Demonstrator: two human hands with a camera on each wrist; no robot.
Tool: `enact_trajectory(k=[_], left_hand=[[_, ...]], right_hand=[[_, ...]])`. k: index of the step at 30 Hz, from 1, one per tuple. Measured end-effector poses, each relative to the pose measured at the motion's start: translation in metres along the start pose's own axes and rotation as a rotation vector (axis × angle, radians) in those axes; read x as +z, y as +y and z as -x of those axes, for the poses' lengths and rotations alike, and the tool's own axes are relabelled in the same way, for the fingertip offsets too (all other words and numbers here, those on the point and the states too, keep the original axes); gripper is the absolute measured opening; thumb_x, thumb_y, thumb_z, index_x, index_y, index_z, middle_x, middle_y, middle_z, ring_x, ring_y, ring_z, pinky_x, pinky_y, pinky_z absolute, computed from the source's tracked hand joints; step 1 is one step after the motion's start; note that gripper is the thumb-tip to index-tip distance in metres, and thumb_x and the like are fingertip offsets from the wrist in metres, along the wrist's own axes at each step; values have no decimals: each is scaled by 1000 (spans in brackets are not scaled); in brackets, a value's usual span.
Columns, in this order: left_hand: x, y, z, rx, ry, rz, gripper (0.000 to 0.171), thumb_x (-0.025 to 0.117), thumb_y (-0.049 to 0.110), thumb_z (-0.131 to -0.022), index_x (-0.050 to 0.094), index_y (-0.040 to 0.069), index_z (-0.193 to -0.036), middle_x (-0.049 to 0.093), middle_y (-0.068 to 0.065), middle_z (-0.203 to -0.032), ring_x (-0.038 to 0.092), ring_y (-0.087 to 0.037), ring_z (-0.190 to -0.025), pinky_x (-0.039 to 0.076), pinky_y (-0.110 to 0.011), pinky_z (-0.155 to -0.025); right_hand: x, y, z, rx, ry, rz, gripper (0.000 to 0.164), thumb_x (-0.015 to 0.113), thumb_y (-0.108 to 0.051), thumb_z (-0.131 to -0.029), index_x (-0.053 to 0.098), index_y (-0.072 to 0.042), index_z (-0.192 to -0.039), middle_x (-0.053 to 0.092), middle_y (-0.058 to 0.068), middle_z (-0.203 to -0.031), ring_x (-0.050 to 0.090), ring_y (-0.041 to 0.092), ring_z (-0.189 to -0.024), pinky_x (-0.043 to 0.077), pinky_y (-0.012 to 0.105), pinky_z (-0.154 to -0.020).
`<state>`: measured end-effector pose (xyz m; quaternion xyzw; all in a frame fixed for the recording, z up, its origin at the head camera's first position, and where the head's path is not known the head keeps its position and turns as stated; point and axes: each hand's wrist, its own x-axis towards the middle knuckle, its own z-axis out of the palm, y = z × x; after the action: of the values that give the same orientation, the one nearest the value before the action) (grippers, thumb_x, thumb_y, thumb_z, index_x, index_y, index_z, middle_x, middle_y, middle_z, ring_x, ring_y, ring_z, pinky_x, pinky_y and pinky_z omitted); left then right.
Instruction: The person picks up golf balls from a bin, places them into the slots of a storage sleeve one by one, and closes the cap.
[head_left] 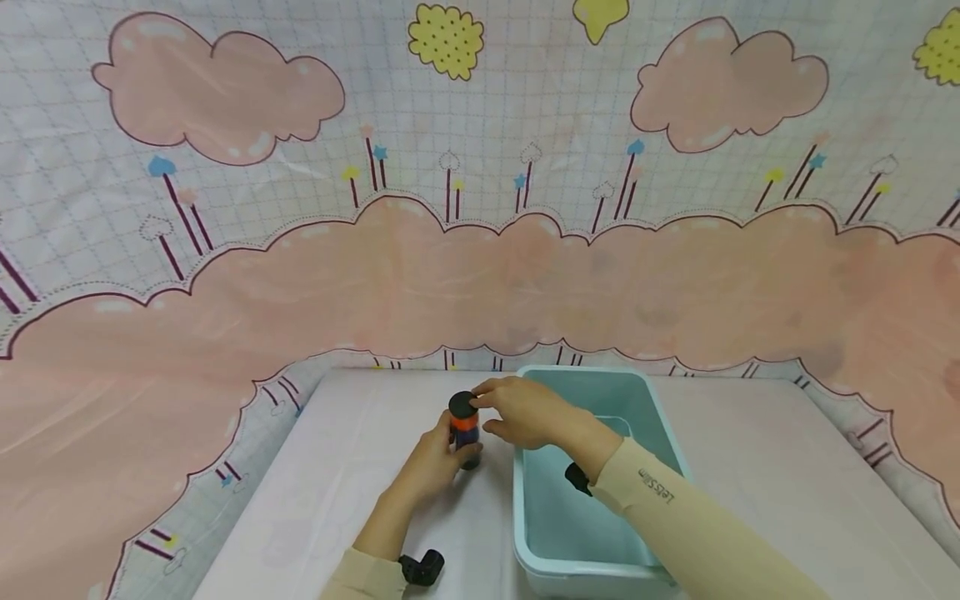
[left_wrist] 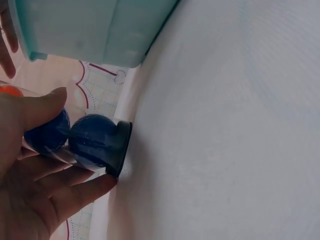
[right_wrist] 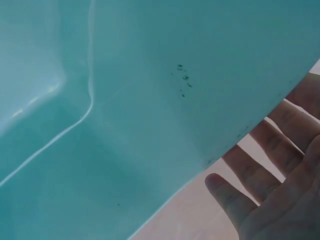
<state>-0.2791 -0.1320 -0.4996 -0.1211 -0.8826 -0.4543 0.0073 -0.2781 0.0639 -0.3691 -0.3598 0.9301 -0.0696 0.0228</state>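
My left hand (head_left: 432, 460) grips a clear tube (head_left: 467, 435) of balls with dark caps at both ends. Thumb and fingers wrap its lower part. Inside, two dark blue balls (left_wrist: 92, 140) and an orange ball (left_wrist: 11, 91) show through the wall. The tube stands roughly upright; whether its base touches the table I cannot tell. At its top, the right hand (head_left: 528, 410) reaches across from the right, fingertips at the edge of the black lid (head_left: 462, 405). In the right wrist view, the fingers look fairly straight beyond the bin's rim, and the tube is out of sight.
A light teal plastic bin (head_left: 528, 500) stands right of the tube, with the right forearm crossing over it. The white table (head_left: 300, 500) extends to both sides. Behind it hangs a patterned cloth (head_left: 480, 283) with clouds. Black wrist cameras sit on both wrists.
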Motion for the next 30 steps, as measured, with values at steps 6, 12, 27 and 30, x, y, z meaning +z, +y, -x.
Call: enact_trajectory(k=[6, 12, 27, 30], left_hand=[[-3, 2, -2, -1, -17, -7, 57, 74, 26, -97, 44, 10, -143, 67, -25, -133, 65, -44, -122, 49, -66, -104], [-5, 1, -3, -20, -27, -18, 59, 74, 29, -97, 43, 11, -145, 64, -26, -137, 64, -46, -123, 50, -66, -103], [-32, -6, 11, -27, 68, -23, 95, 82, 47, -87, 30, 18, -161, 43, -14, -161, 48, -41, -144, 40, -70, -112], [-47, 2, 18, 8, 80, -84, 101, 79, 55, -87, 24, 18, -163, 31, -13, -168, 35, -41, -152, 35, -69, -117]], right_hand=[[-3, 0, 0, 16, -14, -20, 43, 70, -24, -100, 65, -13, -141, 57, 5, -152, 55, 31, -140, 46, 48, -115], [-4, -2, -1, 42, -26, -16, 44, 69, -26, -101, 64, -14, -142, 55, 5, -154, 53, 32, -142, 44, 49, -117], [-7, 2, -6, 6, -57, -121, 52, 70, -34, -100, 58, -19, -148, 49, 2, -160, 42, 30, -151, 35, 52, -124], [-11, 11, 0, 24, -39, -159, 56, 67, -40, -101, 54, -19, -151, 47, 4, -161, 41, 30, -151, 35, 53, -124]])
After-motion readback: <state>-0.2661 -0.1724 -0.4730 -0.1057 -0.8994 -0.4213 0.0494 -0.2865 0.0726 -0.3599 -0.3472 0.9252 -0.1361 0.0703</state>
